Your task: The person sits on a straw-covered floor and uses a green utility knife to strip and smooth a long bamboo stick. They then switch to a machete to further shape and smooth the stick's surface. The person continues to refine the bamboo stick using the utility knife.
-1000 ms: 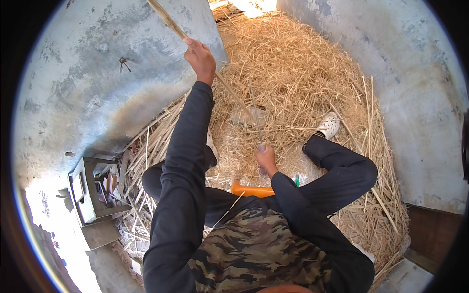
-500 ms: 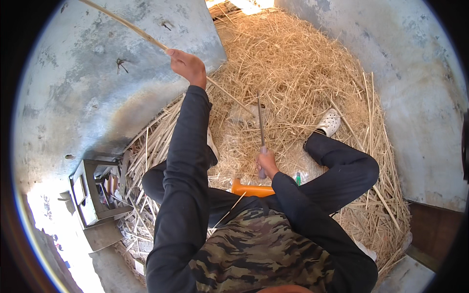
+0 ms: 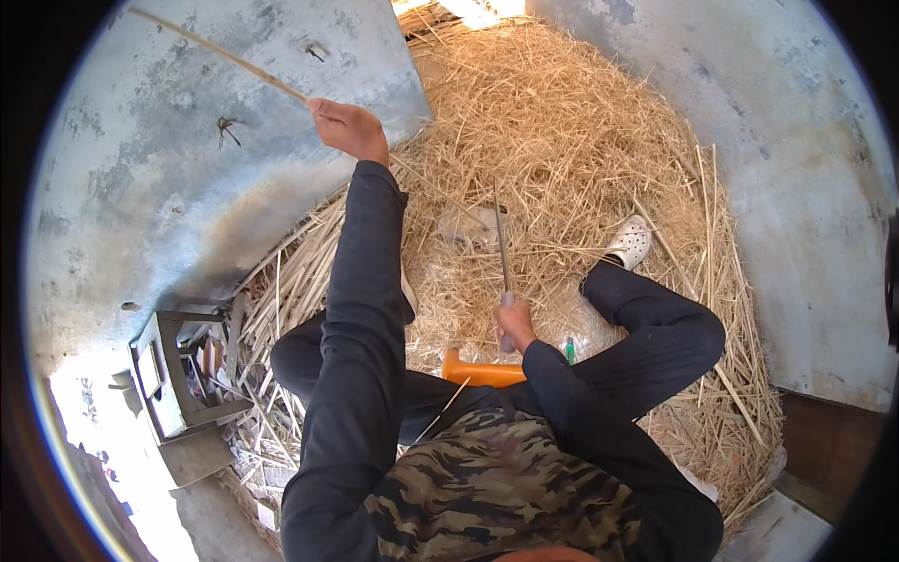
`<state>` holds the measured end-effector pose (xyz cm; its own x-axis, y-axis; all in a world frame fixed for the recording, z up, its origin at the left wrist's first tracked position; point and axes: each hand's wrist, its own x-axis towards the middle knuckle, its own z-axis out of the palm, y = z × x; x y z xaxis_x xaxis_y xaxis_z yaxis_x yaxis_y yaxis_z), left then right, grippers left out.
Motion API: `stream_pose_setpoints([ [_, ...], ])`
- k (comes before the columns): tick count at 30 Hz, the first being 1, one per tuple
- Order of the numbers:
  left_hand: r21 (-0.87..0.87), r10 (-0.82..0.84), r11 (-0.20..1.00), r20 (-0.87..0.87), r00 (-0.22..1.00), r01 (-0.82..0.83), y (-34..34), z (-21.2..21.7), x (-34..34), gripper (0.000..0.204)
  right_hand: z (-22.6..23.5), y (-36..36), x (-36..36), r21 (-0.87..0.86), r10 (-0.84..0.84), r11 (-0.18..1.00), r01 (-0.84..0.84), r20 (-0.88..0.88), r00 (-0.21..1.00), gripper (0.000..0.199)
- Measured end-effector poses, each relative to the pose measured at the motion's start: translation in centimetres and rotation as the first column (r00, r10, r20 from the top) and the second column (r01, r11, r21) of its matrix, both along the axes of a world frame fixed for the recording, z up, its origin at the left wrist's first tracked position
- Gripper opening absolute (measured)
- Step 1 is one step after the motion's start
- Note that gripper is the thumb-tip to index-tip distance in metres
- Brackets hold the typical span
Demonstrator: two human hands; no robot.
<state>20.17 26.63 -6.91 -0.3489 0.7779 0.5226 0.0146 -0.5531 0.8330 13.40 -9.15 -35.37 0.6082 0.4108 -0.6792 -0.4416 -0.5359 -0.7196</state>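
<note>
My left hand [image 3: 351, 129] is raised at the far left, closed around a long thin cane stick [image 3: 215, 49]. One part of the stick slants up past the hand in front of the wall; the other runs down right toward a greyish flat block [image 3: 464, 226]. My right hand [image 3: 516, 325] is closed on the grey handle of a knife. The narrow dark knife blade [image 3: 502, 239] points away from me, its tip beside the block and near the lower end of the stick. An orange plastic, tube-like object [image 3: 492, 374] lies in front of my lap.
Straw-like shavings [image 3: 562, 112] cover the floor between two grey walls [image 3: 796, 187]. Split canes [image 3: 295, 253] lie along the left side, others at the right. A small green object [image 3: 569, 350] is beside my right wrist. A box-like frame [image 3: 178, 375] stands at the left wall.
My left hand has shifted slightly left with the stick, which has slid a little the same way. My right hand and the knife have come slightly closer to me.
</note>
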Motion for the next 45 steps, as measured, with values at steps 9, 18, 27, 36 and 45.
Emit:
stream_pose_setpoints([
  [9,-0.014,0.137,0.99,-0.037,0.99,-0.138,0.3,-0.2,0.4,0.062,2.8,0.4,-1.7,0.094,0.049,0.995,-0.035,-0.148,0.988,0.01],
  [18,0.128,0.203,0.967,0.131,0.97,-0.219,2.4,-1.7,-1.0,0.052,6.6,2.1,2.6,0.369,-0.049,0.929,0.027,0.049,0.998,0.009],
  [27,-0.023,0.023,1.0,0.116,0.993,-0.021,-0.4,-1.4,-0.6,0.049,3.5,0.4,1.5,0.076,-0.163,0.977,0.2,-0.338,0.927,0.008],
  [36,0.121,-0.423,0.905,0.159,0.892,0.407,-5.2,0.2,1.5,0.046,5.3,1.8,2.7,0.374,-0.077,0.927,-0.009,0.214,0.974,0.014],
  [45,0.153,-0.121,0.981,-0.023,0.992,0.123,-4.9,1.2,3.1,0.05,4.3,0.9,0.9,0.104,-0.192,0.964,0.245,-0.366,0.91,0.011],
])
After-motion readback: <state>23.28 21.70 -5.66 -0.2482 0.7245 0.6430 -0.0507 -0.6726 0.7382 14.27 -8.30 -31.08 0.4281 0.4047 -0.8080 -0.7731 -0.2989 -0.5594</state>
